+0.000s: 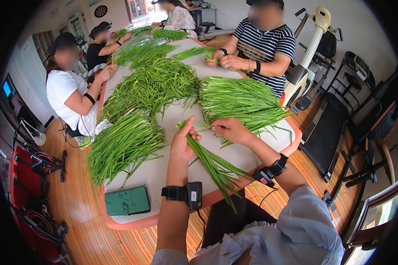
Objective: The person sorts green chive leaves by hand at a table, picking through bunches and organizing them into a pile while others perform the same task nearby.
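Note:
My left hand (183, 142) is closed around a bunch of long green garlic chives (212, 162), their leaf ends hanging over the table's near edge. Just right of it, my right hand (230, 130) pinches a thin green stalk (203, 126) between thumb and fingers. Beyond my right hand lies a thick, neatly laid pile of chives (242, 99). Another laid pile (126, 145) is left of my left hand. Farther back, a loose, tangled heap of greens (156, 82) spreads over the middle of the table.
The white table (179, 114) has a pinkish rounded rim. A green wallet-like case (127, 200) lies at its near left corner. Co-workers sit along both sides, one in a striped shirt (265, 46) handling chives. A treadmill (328, 132) stands right, exercise bikes (36, 172) left.

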The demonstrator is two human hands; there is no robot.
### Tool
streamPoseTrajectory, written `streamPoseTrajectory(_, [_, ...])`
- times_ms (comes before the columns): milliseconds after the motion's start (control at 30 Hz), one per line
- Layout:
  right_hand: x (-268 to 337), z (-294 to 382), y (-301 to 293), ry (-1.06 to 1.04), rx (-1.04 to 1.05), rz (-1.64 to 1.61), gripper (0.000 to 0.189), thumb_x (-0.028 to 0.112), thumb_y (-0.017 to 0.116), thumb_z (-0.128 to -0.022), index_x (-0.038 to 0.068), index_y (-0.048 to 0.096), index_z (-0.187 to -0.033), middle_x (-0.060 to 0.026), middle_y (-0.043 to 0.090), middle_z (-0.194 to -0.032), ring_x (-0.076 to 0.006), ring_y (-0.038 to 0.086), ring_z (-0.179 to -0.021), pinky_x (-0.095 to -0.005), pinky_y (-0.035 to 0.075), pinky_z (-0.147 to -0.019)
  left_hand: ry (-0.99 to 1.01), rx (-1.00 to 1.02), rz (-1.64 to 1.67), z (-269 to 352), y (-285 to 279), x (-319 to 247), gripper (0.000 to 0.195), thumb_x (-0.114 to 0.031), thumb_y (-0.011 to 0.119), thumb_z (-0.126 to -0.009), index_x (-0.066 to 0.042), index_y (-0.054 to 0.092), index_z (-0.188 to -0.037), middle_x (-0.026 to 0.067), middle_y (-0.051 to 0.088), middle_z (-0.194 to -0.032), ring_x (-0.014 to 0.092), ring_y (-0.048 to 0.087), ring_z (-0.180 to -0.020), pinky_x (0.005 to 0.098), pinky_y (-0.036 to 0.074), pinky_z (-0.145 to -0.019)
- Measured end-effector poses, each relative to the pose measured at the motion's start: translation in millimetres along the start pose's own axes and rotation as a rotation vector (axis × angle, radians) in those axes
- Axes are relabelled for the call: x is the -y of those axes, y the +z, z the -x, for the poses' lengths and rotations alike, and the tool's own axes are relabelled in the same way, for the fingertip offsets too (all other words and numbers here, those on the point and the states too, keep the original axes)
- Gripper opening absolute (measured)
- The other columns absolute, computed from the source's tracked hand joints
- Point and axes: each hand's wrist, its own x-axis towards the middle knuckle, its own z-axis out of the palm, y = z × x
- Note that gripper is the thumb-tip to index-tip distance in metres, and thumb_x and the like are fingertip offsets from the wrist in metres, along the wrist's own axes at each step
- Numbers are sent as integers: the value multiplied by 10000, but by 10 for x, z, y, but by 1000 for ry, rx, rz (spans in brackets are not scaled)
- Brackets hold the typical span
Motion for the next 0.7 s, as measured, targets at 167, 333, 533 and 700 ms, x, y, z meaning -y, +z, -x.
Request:
streamPoseTrajectory(167, [20, 24, 13, 8, -64, -73, 159, 159, 553, -799, 26, 616, -855, -78, 587, -618, -138, 541, -554, -272, 438, -555, -26, 54, 20, 11, 39, 25, 334, -192, 601, -810, -52, 524, -1103, -33, 382, -633, 91, 372, -548, 260, 383, -550])
streamPoseTrajectory(333, [189, 96, 67, -35, 47, 11, 157, 172, 545, -812, 36, 619, -835, -61, 577, -621, -123, 531, -548, -263, 437, -556, -52, 53, -97, 39, 54, 28, 318, -211, 583, -824, -62, 512, -1095, -30, 377, -657, 85, 387, -598, 237, 389, -571])
streamPoseTrajectory(533, [4, 244, -247, 91, 148, -100, 204, 221, 552, -826, 28, 618, -822, -38, 560, -606, -94, 528, -562, -246, 437, -541, 38, -24, -73, -6, 41, 47, 198, -273, 552, -842, -86, 536, -906, 7, 481, -764, 189, 507, -766, 332, 458, -738])
streamPoseTrajectory(700, [-158, 312, -467, 113, 128, -168, 201, 227, 555, -822, 38, 623, -813, -38, 569, -611, -124, 537, -545, -258, 441, -534, 108, 16, 142, -41, -135, -85, 168, -275, 515, -862, -109, 520, -835, -11, 482, -670, 161, 504, -673, 315, 456, -701])
